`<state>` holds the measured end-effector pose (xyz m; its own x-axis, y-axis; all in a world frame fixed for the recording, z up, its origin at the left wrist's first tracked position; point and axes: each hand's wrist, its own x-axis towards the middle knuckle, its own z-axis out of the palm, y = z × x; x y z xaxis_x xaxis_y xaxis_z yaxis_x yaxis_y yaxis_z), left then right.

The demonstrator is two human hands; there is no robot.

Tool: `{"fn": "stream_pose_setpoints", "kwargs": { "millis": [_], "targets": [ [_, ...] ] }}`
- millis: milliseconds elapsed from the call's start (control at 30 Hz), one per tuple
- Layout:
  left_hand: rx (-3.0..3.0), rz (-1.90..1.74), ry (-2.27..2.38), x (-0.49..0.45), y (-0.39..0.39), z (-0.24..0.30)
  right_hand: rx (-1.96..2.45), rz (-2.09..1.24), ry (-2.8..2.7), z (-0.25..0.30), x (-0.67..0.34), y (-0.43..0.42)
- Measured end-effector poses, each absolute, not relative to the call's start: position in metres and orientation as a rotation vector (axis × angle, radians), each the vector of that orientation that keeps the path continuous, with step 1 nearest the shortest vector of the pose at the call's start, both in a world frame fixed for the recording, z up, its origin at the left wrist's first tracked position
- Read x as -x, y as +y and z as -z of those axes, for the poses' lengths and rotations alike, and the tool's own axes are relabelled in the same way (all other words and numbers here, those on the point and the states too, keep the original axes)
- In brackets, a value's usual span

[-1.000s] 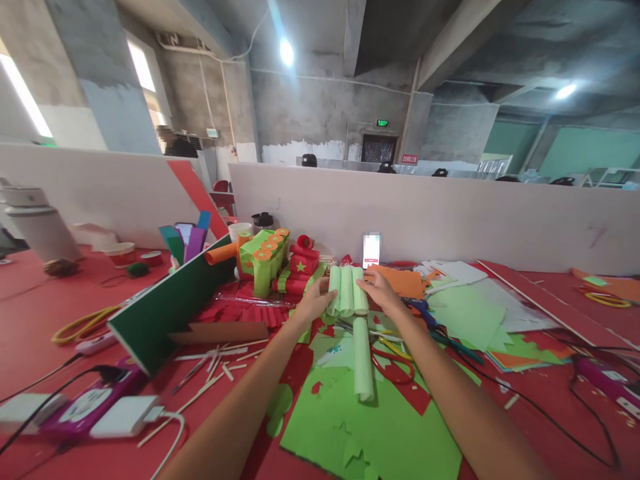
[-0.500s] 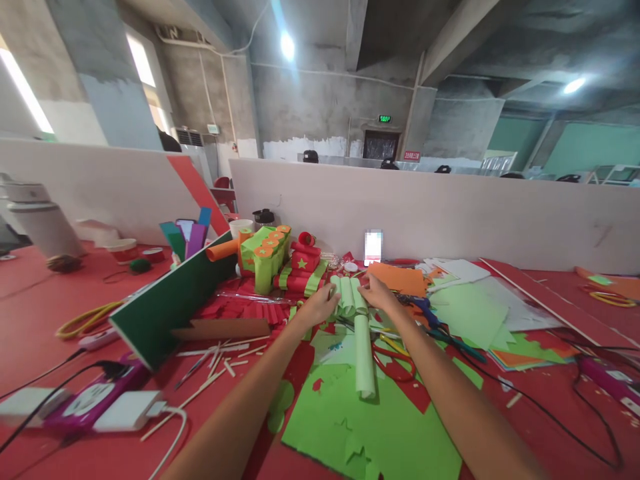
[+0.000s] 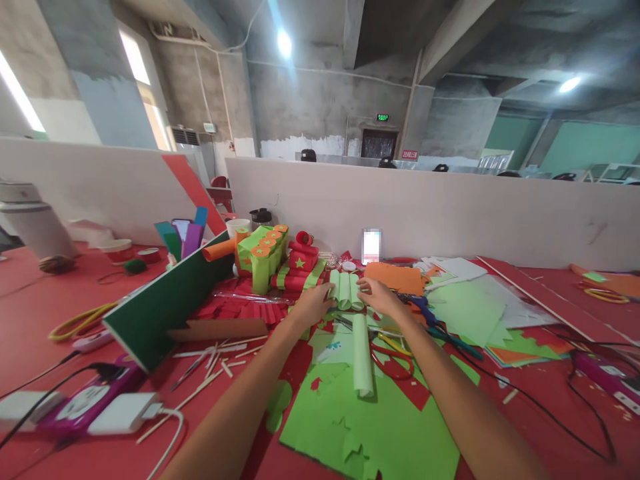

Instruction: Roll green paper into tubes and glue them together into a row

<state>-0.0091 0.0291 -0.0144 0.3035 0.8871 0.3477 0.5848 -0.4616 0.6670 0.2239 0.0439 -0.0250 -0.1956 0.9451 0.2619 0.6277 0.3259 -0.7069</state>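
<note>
Several pale green paper rolls (image 3: 345,291) stand side by side in a row beyond the middle of the table. My left hand (image 3: 315,303) grips the row at its left end, fingers curled against the paper. On the right end, my right hand (image 3: 376,294) pinches the outermost roll with bent fingers. Closer to me, a longer pale green paper roll (image 3: 363,360) lies lengthwise, partly over a bright green sheet (image 3: 395,427) with star-shaped cuts. Red-handled scissors (image 3: 393,363) rest just right of that roll.
Left of my hands stand a green-and-orange paper model (image 3: 263,257) and a red paper model (image 3: 303,261). A dark green board (image 3: 170,300) leans farther left, near a purple power strip (image 3: 90,397). Orange paper (image 3: 395,277) and pale green sheets (image 3: 467,310) lie right. A lit phone (image 3: 371,247) stands behind.
Both hands have shifted the row of rolls slightly away from me. A gap now shows between the row and the longer roll, which they overlapped before. The view has moved slightly.
</note>
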Motion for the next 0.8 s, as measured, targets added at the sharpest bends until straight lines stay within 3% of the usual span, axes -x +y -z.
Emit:
{"fn": "stream_pose_setpoints", "kwargs": {
  "millis": [300, 433, 533, 800],
  "targets": [
    [-2.459, -0.607, 1.533, 0.004, 0.024, 0.008, 1.386, -0.585, -2.01, 0.002, -0.229, 0.017],
    [-2.506, -0.55, 1.574, 0.005, 0.019, 0.002, 1.478, -0.842, -2.16, -0.013, -0.227, -0.015],
    [-2.553, -0.592, 1.619, 0.006, 0.015, -0.001, 1.591, -0.925, -2.232, -0.018, -0.217, -0.036],
    [-2.545, -0.87, 1.614, 0.007, 0.011, -0.012, 1.725, -0.72, -2.29, -0.013, -0.19, -0.05]
  ]
}}
